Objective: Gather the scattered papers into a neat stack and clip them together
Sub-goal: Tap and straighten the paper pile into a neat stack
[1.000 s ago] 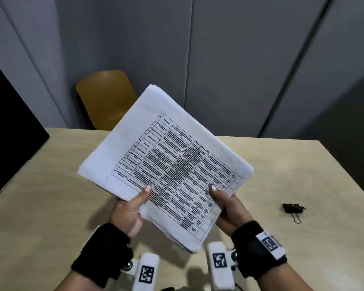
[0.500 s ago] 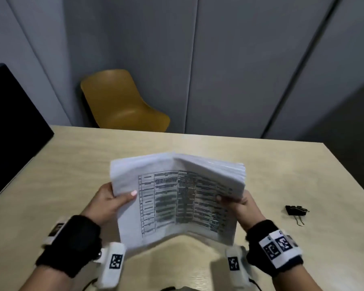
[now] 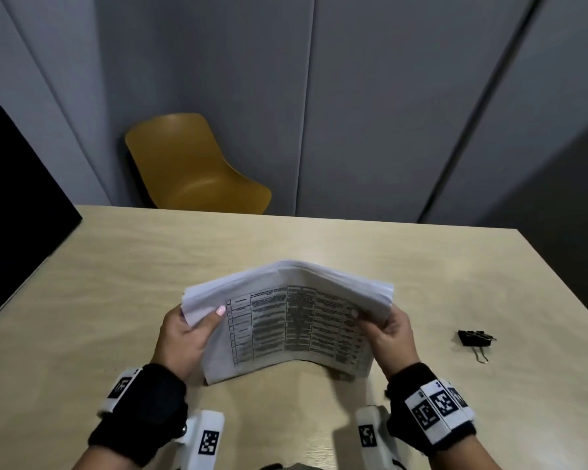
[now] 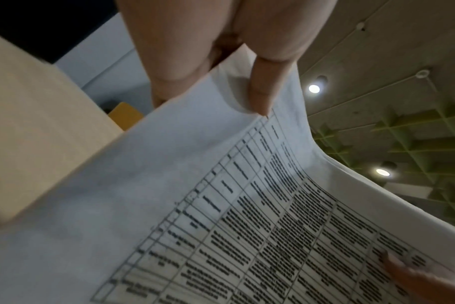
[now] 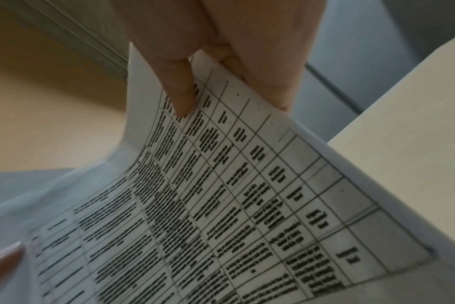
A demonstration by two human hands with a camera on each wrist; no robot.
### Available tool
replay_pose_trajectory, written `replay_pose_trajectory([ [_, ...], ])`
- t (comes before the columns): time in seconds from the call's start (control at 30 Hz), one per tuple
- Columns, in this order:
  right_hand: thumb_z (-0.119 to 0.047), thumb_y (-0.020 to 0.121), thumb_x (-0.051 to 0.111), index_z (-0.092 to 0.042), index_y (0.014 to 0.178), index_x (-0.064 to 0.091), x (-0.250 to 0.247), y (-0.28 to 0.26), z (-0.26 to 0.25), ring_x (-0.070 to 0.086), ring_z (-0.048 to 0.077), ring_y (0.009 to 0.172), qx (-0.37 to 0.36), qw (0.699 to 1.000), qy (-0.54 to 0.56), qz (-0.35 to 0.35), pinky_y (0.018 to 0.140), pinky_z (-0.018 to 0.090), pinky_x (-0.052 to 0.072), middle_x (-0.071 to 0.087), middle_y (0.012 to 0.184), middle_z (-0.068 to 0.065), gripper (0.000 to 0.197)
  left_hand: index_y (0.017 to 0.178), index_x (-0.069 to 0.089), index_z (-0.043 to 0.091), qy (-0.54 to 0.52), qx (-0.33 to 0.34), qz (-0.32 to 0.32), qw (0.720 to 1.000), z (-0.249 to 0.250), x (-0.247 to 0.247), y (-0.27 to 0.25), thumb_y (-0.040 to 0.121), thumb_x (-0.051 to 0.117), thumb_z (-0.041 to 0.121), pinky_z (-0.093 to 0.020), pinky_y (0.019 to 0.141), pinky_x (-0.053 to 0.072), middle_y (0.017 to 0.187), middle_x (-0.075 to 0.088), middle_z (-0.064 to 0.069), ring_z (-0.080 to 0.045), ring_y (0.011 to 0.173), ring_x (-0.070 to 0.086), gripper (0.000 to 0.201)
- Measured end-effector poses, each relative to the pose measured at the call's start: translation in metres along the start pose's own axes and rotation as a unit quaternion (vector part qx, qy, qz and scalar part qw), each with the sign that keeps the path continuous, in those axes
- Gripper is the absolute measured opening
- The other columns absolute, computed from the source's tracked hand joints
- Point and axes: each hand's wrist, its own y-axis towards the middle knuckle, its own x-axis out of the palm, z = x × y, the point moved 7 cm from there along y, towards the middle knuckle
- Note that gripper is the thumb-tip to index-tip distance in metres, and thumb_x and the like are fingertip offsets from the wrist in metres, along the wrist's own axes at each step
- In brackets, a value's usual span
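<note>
At the far left a black panel (image 3: 17, 212) stood along the edge of the table (image 3: 116, 300), and a yellow chair (image 3: 190, 167) sat behind the table's far edge. Your left hand (image 3: 184, 337) gripped the left end of the stack of papers (image 3: 286, 320), thumb laid on the printed top sheet and fingers curled underneath, clamped on the paper. You held the stack in front of you with its lower edge down on or just above the table, bowed so the middle arched upward; the top sheet showed a printed grid of text, too blurred to read. Your right hand (image 3: 387, 334) pinched the right end the same way, thumb on the front and fingers wrapped behind. Well apart from the stack, farther right on the table, the black binder clip (image 3: 472, 337) lay untouched, its wire handles toward you.
</note>
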Motion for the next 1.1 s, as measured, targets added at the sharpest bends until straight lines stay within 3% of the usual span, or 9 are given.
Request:
replay_pose_trajectory([
  [0.23, 0.016, 0.076, 0.061, -0.019, 0.098, 0.058, 0.006, -0.003, -0.018, 0.063, -0.002, 0.08, -0.063, 0.998, -0.029, 0.0, 0.073, 0.013, 0.051, 0.07, 0.085, -0.006, 0.041, 0.095, 0.065, 0.023, 0.028, 0.057, -0.017, 0.998, 0.02, 0.0, 0.011, 0.065, 0.073, 0.01, -0.007, 0.071, 0.049, 0.085, 0.072, 0.023, 0.005, 0.081, 0.065, 0.034],
  [0.37, 0.017, 0.081, 0.053, -0.023, 0.084, 0.059, 0.01, -0.001, -0.016, 0.063, -0.007, 0.067, -0.047, 0.998, -0.013, 0.029, 0.063, 0.009, 0.049, 0.071, 0.07, -0.02, 0.041, 0.079, 0.07, 0.024, -0.005, 0.023, 0.037, 0.999, 0.009, -0.002, 0.009, 0.076, 0.07, 0.004, -0.009, 0.063, 0.05, 0.068, 0.072, 0.022, 0.006, 0.067, 0.066, 0.02],
  [0.47, 0.015, 0.083, 0.052, -0.021, 0.086, 0.057, 0.012, -0.002, -0.026, 0.062, -0.009, 0.065, -0.057, 0.997, 0.013, 0.042, 0.06, 0.009, 0.048, 0.072, 0.068, -0.016, 0.036, 0.082, 0.067, 0.024, -0.004, 0.039, 0.037, 0.999, 0.022, 0.002, 0.009, 0.066, 0.073, 0.027, -0.017, 0.07, 0.052, 0.073, 0.072, 0.023, 0.003, 0.071, 0.066, 0.017],
  [0.57, -0.001, 0.079, 0.063, -0.021, 0.107, 0.054, 0.015, -0.009, -0.028, 0.062, -0.006, 0.078, -0.052, 0.998, 0.02, 0.022, 0.069, 0.014, 0.05, 0.065, 0.095, -0.003, 0.036, 0.089, 0.062, 0.023, -0.037, 0.027, 0.029, 0.999, 0.026, 0.004, 0.011, 0.075, 0.07, 0.016, -0.012, 0.064, 0.051, 0.075, 0.071, 0.023, 0.005, 0.07, 0.064, 0.017],
  [0.67, -0.05, 0.064, 0.064, -0.037, 0.122, 0.046, 0.015, -0.015, -0.029, 0.055, 0.011, 0.109, -0.027, 0.998, 0.014, 0.048, 0.087, 0.021, 0.049, 0.053, 0.125, 0.001, 0.062, 0.097, 0.064, 0.026, -0.136, -0.048, 0.061, 0.988, 0.01, -0.005, 0.014, 0.072, 0.063, 0.056, -0.035, 0.083, 0.053, 0.103, 0.07, -0.001, -0.02, 0.098, 0.064, 0.039],
  [0.73, -0.059, 0.062, 0.058, -0.033, 0.115, 0.052, 0.014, -0.011, -0.033, 0.055, 0.011, 0.099, -0.015, 0.994, 0.049, 0.096, 0.075, 0.012, 0.046, 0.053, 0.12, 0.001, 0.059, 0.096, 0.065, 0.029, -0.156, -0.089, 0.09, 0.98, 0.006, -0.008, 0.012, 0.06, 0.058, 0.075, -0.061, 0.096, 0.041, 0.123, 0.058, -0.022, -0.043, 0.112, 0.054, 0.059],
  [0.9, -0.059, 0.062, 0.06, -0.026, 0.072, 0.058, 0.011, 0.008, -0.025, 0.054, 0.02, 0.082, 0.046, 0.976, 0.08, 0.2, 0.076, 0.034, 0.044, 0.058, 0.086, 0.001, 0.034, 0.065, 0.064, 0.02, -0.15, -0.08, 0.166, 0.972, 0.013, -0.003, 0.016, 0.066, 0.064, 0.059, -0.045, 0.074, 0.047, 0.076, 0.06, -0.011, -0.028, 0.075, 0.055, 0.039],
  [1.0, -0.045, 0.063, 0.064, -0.027, 0.074, 0.061, 0.016, 0.009, -0.026, 0.055, 0.02, 0.079, 0.017, 0.98, 0.08, 0.183, 0.071, 0.033, 0.046, 0.059, 0.086, 0.003, 0.022, 0.054, 0.058, 0.019, -0.13, -0.07, 0.195, 0.97, 0.009, -0.006, 0.02, 0.066, 0.066, 0.051, -0.038, 0.071, 0.041, 0.057, 0.054, 0.004, -0.023, 0.072, 0.05, 0.034],
  [1.1, -0.045, 0.062, 0.061, -0.031, 0.087, 0.059, 0.019, -0.001, -0.033, 0.054, 0.004, 0.074, -0.054, 0.986, 0.057, 0.148, 0.067, 0.021, 0.048, 0.056, 0.084, -0.005, 0.028, 0.057, 0.058, 0.02, -0.167, -0.058, 0.201, 0.964, 0.007, -0.006, 0.02, 0.066, 0.066, 0.05, -0.04, 0.074, 0.04, 0.063, 0.054, 0.0, -0.025, 0.076, 0.049, 0.031],
])
